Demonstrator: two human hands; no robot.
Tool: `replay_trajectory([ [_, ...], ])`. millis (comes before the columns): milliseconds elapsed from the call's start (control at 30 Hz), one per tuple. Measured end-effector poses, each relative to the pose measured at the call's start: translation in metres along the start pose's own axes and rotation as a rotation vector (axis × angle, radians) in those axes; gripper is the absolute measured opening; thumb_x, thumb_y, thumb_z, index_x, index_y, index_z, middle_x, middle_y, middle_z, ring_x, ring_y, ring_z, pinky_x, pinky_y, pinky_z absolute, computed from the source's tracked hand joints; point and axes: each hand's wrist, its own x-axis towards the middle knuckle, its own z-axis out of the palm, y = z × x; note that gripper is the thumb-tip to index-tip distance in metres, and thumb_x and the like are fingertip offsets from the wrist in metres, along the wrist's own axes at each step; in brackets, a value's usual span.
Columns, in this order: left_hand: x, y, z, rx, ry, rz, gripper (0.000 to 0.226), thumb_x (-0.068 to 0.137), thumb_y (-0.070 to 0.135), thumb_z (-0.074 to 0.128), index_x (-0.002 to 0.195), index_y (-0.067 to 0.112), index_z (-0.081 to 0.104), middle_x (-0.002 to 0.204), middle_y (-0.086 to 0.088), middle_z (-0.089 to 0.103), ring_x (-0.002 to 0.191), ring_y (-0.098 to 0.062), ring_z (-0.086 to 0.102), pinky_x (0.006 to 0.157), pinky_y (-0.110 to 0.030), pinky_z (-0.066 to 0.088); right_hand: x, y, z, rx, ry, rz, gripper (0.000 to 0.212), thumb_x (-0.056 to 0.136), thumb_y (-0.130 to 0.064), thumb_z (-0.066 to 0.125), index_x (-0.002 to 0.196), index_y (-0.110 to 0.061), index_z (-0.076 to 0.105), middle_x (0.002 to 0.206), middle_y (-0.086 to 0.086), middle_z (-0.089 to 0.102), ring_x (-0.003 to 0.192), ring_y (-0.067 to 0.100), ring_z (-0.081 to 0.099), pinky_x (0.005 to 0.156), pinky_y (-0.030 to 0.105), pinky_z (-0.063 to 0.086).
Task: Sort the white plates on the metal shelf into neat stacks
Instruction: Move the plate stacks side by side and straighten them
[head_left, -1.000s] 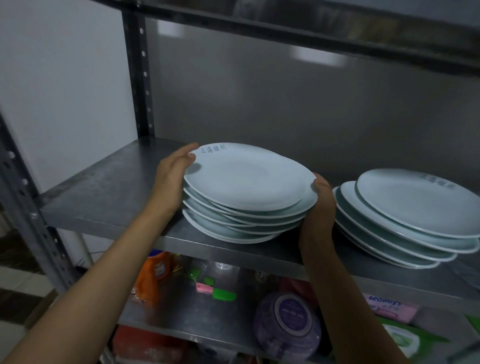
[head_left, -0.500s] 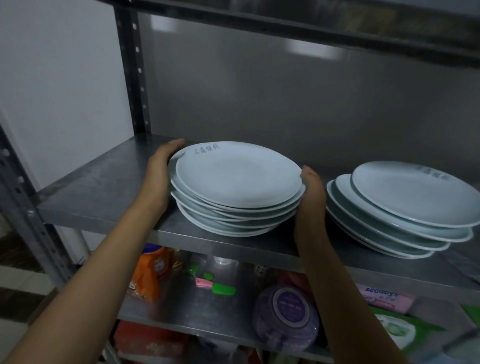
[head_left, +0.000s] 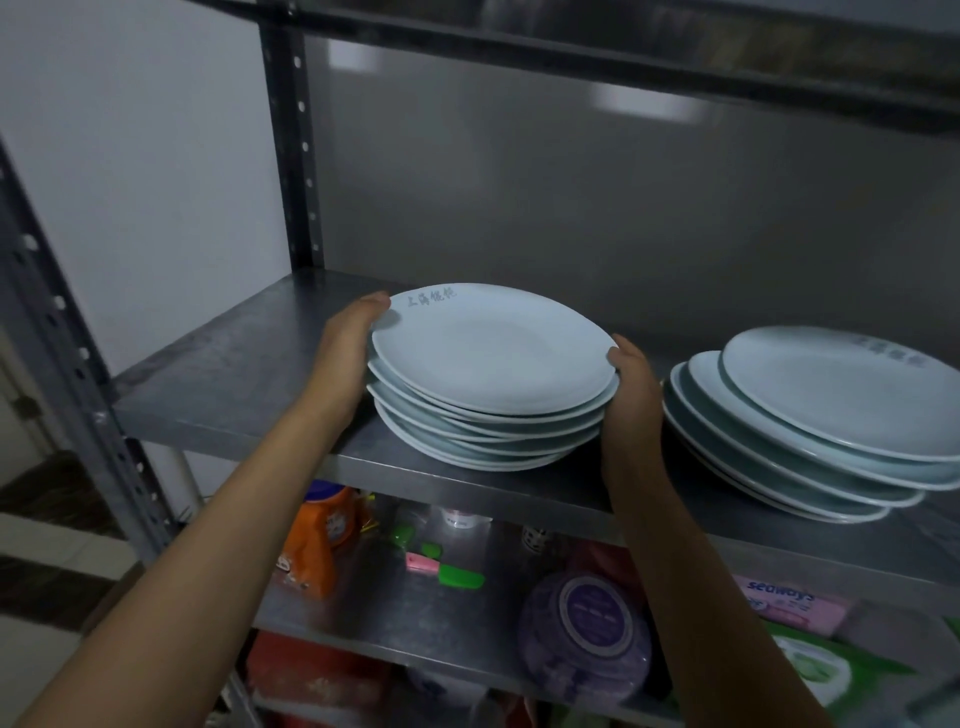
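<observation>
A stack of several white plates (head_left: 493, 358) stands on the metal shelf (head_left: 228, 384), its top plate printed with grey characters. My left hand (head_left: 348, 353) presses flat against the stack's left side and my right hand (head_left: 631, 395) against its right side, so the stack is clasped between my palms. The lower plates sit slightly out of line under the top one. A second stack of white plates (head_left: 831, 405) lies to the right, fanned out and leaning, untouched.
A perforated upright post (head_left: 296, 156) stands at the shelf's back left and another shelf runs overhead. The shelf below holds an orange bottle (head_left: 317, 540), a purple round tub (head_left: 587, 634), green and pink small items (head_left: 441, 566) and a pink packet (head_left: 789, 608).
Both hands have squeezed the left stack inward, and its plates now sit more in line than a second ago. The right stack has not moved.
</observation>
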Motion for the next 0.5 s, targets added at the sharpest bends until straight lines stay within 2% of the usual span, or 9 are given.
replay_trajectory([
  [67,0.0,0.0,-0.001,0.033,0.008,0.002,0.043,0.08,0.042,0.055,0.106,0.01,0.066,0.114,-0.015,0.066,0.108,-0.035,0.061,0.103,-0.053,0.04,-0.004,-0.003,0.002,-0.001,-0.012,-0.011,0.055,0.072,-0.04,0.051,0.123,-0.024,0.061,0.123,-0.001,0.066,0.115,0.024,0.061,0.102,0.052,0.044],
  [200,-0.005,-0.002,0.004,0.088,-0.042,-0.011,0.043,0.081,0.046,0.052,0.114,0.02,0.066,0.116,-0.007,0.068,0.109,-0.029,0.062,0.103,-0.054,0.04,-0.007,-0.005,0.003,0.019,0.002,-0.022,0.045,0.078,-0.032,0.046,0.119,-0.023,0.064,0.117,0.0,0.069,0.111,0.023,0.063,0.101,0.05,0.046],
  [333,-0.014,0.002,0.011,0.071,-0.061,-0.001,0.039,0.096,0.034,0.04,0.111,0.011,0.067,0.108,-0.011,0.07,0.103,-0.03,0.065,0.099,-0.047,0.045,-0.007,-0.004,0.006,0.014,0.023,-0.015,0.05,0.079,-0.033,0.047,0.125,-0.02,0.061,0.122,0.001,0.066,0.114,0.023,0.061,0.103,0.049,0.045],
  [433,-0.013,0.0,0.01,0.039,-0.055,-0.026,0.045,0.097,0.039,0.039,0.109,0.007,0.067,0.105,-0.014,0.071,0.099,-0.03,0.066,0.092,-0.04,0.047,-0.012,-0.004,0.008,-0.019,0.014,0.008,0.049,0.081,-0.033,0.046,0.127,-0.021,0.06,0.125,0.001,0.064,0.116,0.023,0.059,0.103,0.046,0.044],
  [500,-0.013,0.0,0.01,0.013,-0.062,-0.049,0.052,0.09,0.048,0.046,0.107,0.003,0.066,0.107,-0.014,0.069,0.097,-0.03,0.065,0.091,-0.039,0.045,-0.015,-0.005,0.008,-0.053,0.003,0.005,0.042,0.088,-0.027,0.045,0.127,-0.018,0.06,0.125,0.002,0.063,0.117,0.023,0.058,0.103,0.043,0.044],
])
